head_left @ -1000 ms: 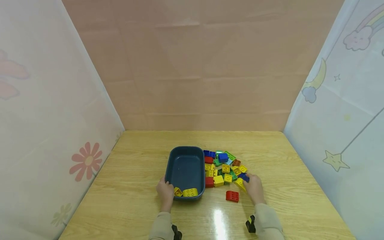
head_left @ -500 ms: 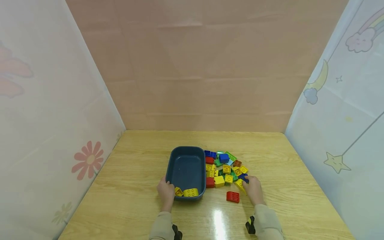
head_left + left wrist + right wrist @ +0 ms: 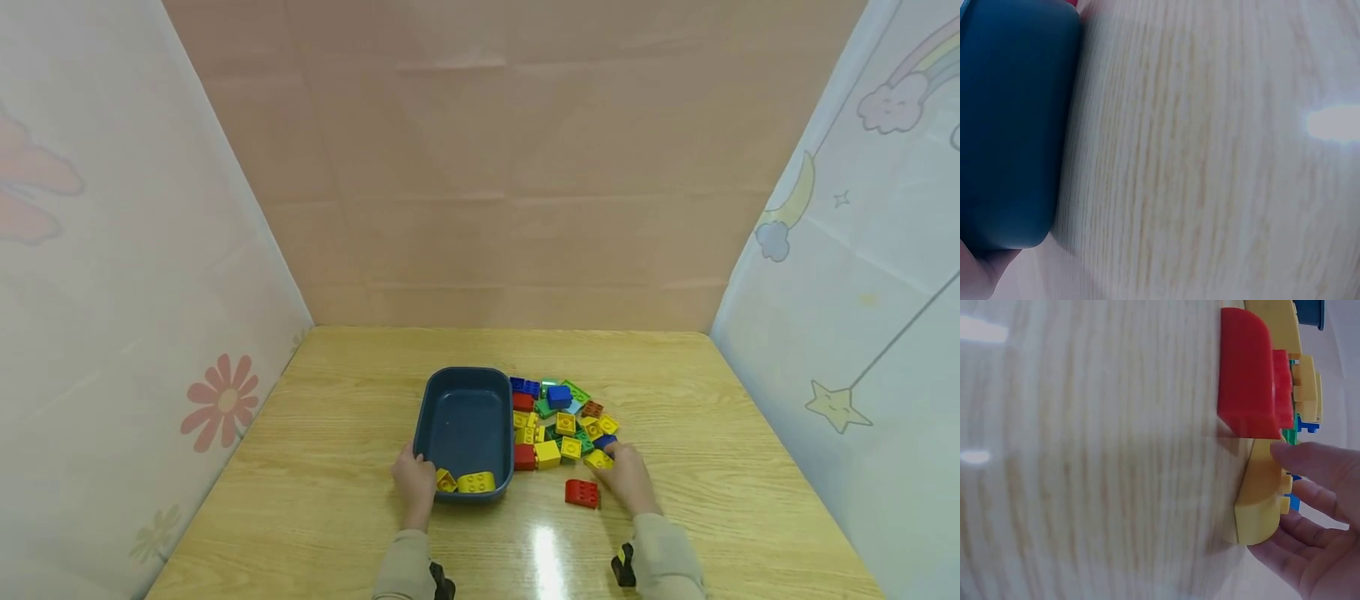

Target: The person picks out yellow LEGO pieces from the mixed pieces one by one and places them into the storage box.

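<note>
My left hand [image 3: 414,479] grips the near left side of a dark blue plastic bin [image 3: 465,429]. Inside the bin's near end lie two yellow toy bricks, a tilted one [image 3: 446,481] and a studded one with rounded ends [image 3: 476,482]. In the right wrist view, my right hand [image 3: 1329,519] pinches a yellow curved brick [image 3: 1259,500] on the table, thumb at one end and fingers at the other. A blue brick [image 3: 604,442] lies just beyond that hand. Closer to me is a red curved brick [image 3: 581,492], apart from the pile.
Several loose bricks, such as a yellow one [image 3: 547,454], a blue one [image 3: 558,397] and a brown one [image 3: 592,408], are heaped along the bin's right side. The wooden table [image 3: 352,400] meets a plain back wall and patterned side walls.
My right hand has shifted slightly left, and the yellow curved brick has turned beside the blue one. My left hand and the bin have stayed put.
</note>
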`<state>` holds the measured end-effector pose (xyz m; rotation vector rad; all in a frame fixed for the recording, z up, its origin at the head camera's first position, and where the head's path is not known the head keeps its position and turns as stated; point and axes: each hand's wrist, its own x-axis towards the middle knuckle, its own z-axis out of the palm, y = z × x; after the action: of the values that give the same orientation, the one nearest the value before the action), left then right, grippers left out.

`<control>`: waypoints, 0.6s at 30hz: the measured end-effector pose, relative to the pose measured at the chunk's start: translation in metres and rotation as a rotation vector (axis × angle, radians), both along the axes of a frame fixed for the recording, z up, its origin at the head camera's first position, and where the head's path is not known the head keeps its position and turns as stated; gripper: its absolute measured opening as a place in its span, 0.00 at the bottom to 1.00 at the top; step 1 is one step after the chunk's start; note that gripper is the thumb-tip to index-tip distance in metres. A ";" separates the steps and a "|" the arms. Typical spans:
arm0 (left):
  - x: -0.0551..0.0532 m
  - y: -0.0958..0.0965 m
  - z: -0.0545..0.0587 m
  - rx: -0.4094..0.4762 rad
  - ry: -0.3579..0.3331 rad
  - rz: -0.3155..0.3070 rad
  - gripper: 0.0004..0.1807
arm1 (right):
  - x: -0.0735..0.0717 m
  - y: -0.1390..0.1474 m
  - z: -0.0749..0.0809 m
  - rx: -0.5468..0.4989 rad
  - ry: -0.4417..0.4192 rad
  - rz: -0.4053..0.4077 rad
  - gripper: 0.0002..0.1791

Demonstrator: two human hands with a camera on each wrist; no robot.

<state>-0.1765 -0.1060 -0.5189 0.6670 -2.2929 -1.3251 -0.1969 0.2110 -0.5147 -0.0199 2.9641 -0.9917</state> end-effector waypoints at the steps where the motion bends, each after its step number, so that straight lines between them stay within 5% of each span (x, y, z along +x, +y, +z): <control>1: 0.000 0.000 0.000 0.002 0.000 0.001 0.21 | 0.000 0.000 0.000 -0.001 -0.006 -0.001 0.20; 10: -0.002 -0.002 -0.004 -0.005 0.005 -0.003 0.19 | 0.001 -0.006 0.005 0.035 0.000 0.020 0.18; 18: 0.000 0.000 -0.007 -0.050 0.089 0.009 0.19 | -0.003 -0.024 0.036 0.097 0.029 0.059 0.19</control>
<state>-0.1763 -0.1061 -0.5258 0.5901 -2.2418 -1.2632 -0.2000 0.1869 -0.4783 -0.1206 3.0150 -0.8470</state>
